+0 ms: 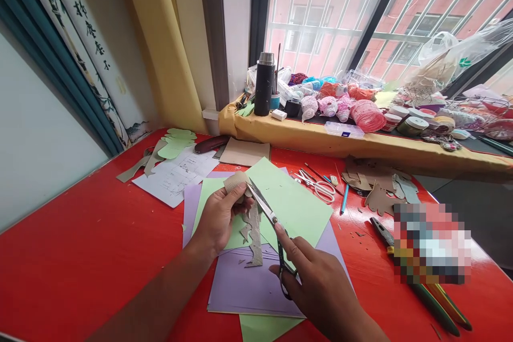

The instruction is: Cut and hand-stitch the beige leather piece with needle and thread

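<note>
Pinched between the thumb and fingers of my left hand [218, 216] is a small tan piece of card or leather-like material [234, 181]. My right hand [316, 278] has its fingers in the handles of a pair of scissors [267, 209] with dark handles. The blades point up and left, and their tips meet the edge of the tan piece. Below my left hand, a jagged grey-brown scrap [255, 240] hangs or lies over the paper; I cannot tell which. Light green sheets [294, 197] and purple sheets [248, 288] lie under both hands.
On the red table [100, 256] are white-handled scissors [318, 187], a blue pen [344, 199], brown cutouts [379, 197], pliers [425, 294], and a sheet with drawings [176, 173]. A black thermos [264, 85] and yarn [366, 115] stand on the sill behind.
</note>
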`<state>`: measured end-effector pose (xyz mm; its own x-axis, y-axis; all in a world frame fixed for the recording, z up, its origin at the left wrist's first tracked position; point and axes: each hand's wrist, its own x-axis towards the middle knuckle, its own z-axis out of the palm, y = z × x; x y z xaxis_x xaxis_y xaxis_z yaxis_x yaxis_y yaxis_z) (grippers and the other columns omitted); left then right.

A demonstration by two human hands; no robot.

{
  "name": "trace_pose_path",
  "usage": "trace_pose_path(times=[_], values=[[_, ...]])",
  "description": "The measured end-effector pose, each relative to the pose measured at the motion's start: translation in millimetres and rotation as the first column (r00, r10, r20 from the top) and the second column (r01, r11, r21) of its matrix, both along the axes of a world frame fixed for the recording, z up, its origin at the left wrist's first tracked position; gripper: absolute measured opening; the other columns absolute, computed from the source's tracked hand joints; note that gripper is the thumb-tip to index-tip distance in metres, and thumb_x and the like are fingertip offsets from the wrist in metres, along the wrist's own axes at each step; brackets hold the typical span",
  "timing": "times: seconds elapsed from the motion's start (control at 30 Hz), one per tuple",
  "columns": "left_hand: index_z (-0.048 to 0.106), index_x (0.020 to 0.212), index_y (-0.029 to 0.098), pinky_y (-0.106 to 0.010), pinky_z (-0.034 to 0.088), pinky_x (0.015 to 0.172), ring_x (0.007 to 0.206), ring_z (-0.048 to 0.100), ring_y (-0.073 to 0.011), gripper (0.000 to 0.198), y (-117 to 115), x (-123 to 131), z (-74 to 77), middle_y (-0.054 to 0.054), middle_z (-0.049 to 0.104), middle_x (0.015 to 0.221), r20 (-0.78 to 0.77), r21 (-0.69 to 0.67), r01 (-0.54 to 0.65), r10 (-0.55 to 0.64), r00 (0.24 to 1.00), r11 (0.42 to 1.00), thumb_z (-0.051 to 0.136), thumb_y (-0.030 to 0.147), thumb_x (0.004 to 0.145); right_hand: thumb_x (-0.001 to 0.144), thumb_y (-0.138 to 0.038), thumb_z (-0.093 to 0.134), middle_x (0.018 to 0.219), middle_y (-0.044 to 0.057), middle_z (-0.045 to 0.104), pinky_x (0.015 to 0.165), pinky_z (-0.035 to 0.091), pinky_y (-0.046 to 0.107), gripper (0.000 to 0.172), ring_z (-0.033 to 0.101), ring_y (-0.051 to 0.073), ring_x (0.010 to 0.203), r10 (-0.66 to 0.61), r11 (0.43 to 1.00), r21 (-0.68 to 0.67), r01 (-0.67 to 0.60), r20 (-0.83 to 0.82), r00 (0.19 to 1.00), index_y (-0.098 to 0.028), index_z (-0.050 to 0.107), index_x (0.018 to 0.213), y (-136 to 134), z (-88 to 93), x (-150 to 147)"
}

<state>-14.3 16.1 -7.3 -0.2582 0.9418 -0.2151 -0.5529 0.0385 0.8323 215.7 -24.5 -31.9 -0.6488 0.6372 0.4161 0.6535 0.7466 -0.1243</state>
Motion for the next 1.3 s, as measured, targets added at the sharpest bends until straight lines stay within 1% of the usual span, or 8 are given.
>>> trace_pose_path(times=[0.17, 0.27, 0.47, 0.63, 0.83, 1.07, 1.2, 1.3], values=[[0.079, 0.083, 0.016, -0.024, 0.051, 0.060, 0.063, 0.064, -0.0136, 0.027, 0.0, 0.8, -0.9, -0.003, 0.074, 0.073, 0.036, -0.016, 0.028, -0.028, 0.999, 0.999, 0.091, 0.038, 0.073, 0.110, -0.030, 0.043, 0.087, 0.002, 0.069, 0.050, 0.040, 0.031, 0.061, 0.063, 0.019, 0.059, 0.002, 1.000, 0.020, -0.002, -0.002, 1.000, -0.019, 0.025, 0.166, 0.0, -1.4, 0.1], [0.079, 0.084, 0.015, -0.024, 0.051, 0.060, 0.062, 0.064, -0.0131, 0.028, 0.2, 0.6, -1.4, -0.003, 0.073, 0.071, 0.048, -0.018, 0.029, -0.028, 0.998, 0.999, 0.091, 0.037, 0.073, 0.111, -0.031, 0.041, 0.086, 0.002, 0.069, 0.050, 0.039, 0.030, 0.058, 0.063, 0.019, 0.058, 0.007, 1.000, 0.027, -0.006, -0.009, 1.000, -0.018, 0.026, 0.166, -0.6, 0.1, -0.6], [0.078, 0.083, 0.016, -0.024, 0.052, 0.060, 0.062, 0.063, -0.0139, 0.026, -0.4, 0.7, -2.2, -0.003, 0.072, 0.071, 0.040, -0.026, 0.038, -0.037, 0.998, 0.999, 0.089, 0.038, 0.075, 0.109, -0.030, 0.045, 0.080, 0.001, 0.067, 0.047, 0.037, 0.030, 0.061, 0.061, 0.017, 0.054, 0.015, 0.999, 0.037, -0.014, -0.035, 0.999, -0.017, 0.027, 0.166, -1.9, 2.5, -2.9], [0.078, 0.083, 0.016, -0.023, 0.053, 0.063, 0.063, 0.064, -0.0121, 0.028, 0.5, 1.3, -1.0, -0.001, 0.072, 0.073, 0.069, -0.037, 0.033, -0.030, 0.997, 0.999, 0.092, 0.037, 0.070, 0.109, -0.028, 0.045, 0.080, 0.000, 0.068, 0.046, 0.036, 0.030, 0.065, 0.061, 0.017, 0.053, 0.015, 0.999, 0.034, -0.013, -0.054, 0.998, -0.018, 0.022, 0.169, -2.5, 4.2, -3.0], [0.079, 0.082, 0.015, -0.022, 0.053, 0.064, 0.063, 0.062, -0.0108, 0.031, 1.1, 1.4, 0.7, -0.001, 0.072, 0.073, 0.083, -0.031, 0.026, -0.024, 0.996, 0.999, 0.095, 0.036, 0.066, 0.110, -0.027, 0.042, 0.081, 0.001, 0.068, 0.048, 0.034, 0.029, 0.064, 0.061, 0.015, 0.054, 0.024, 1.000, 0.013, -0.023, -0.074, 0.997, -0.019, 0.020, 0.169, -2.6, 4.5, -3.6], [0.080, 0.083, 0.015, -0.020, 0.052, 0.062, 0.065, 0.064, -0.0111, 0.029, 0.5, 1.1, -2.0, -0.003, 0.074, 0.076, 0.080, -0.018, 0.038, -0.037, 0.996, 0.999, 0.094, 0.036, 0.069, 0.113, -0.031, 0.035, 0.077, 0.000, 0.066, 0.048, 0.031, 0.030, 0.059, 0.058, 0.015, 0.051, 0.023, 1.000, 0.016, -0.022, -0.072, 0.997, -0.017, 0.021, 0.169, -4.9, 5.7, -4.6], [0.079, 0.083, 0.015, -0.021, 0.053, 0.064, 0.066, 0.065, -0.0114, 0.029, 0.7, 0.6, -1.9, -0.003, 0.074, 0.077, 0.076, -0.023, 0.036, -0.034, 0.997, 0.999, 0.094, 0.036, 0.069, 0.114, -0.031, 0.033, 0.076, -0.001, 0.065, 0.047, 0.030, 0.030, 0.056, 0.056, 0.014, 0.049, 0.026, 1.000, 0.008, -0.026, -0.077, 0.997, -0.017, 0.024, 0.168, -3.4, 5.5, -4.5], [0.078, 0.082, 0.015, -0.022, 0.054, 0.064, 0.066, 0.065, -0.0121, 0.031, 0.5, 1.0, -1.1, -0.002, 0.073, 0.076, 0.077, -0.038, 0.022, -0.019, 0.997, 0.999, 0.095, 0.036, 0.066, 0.113, -0.029, 0.037, 0.076, -0.001, 0.066, 0.047, 0.032, 0.029, 0.053, 0.056, 0.014, 0.049, 0.035, 0.998, -0.040, -0.040, -0.114, 0.993, -0.019, 0.033, 0.164, -2.0, 3.1, -3.4]])
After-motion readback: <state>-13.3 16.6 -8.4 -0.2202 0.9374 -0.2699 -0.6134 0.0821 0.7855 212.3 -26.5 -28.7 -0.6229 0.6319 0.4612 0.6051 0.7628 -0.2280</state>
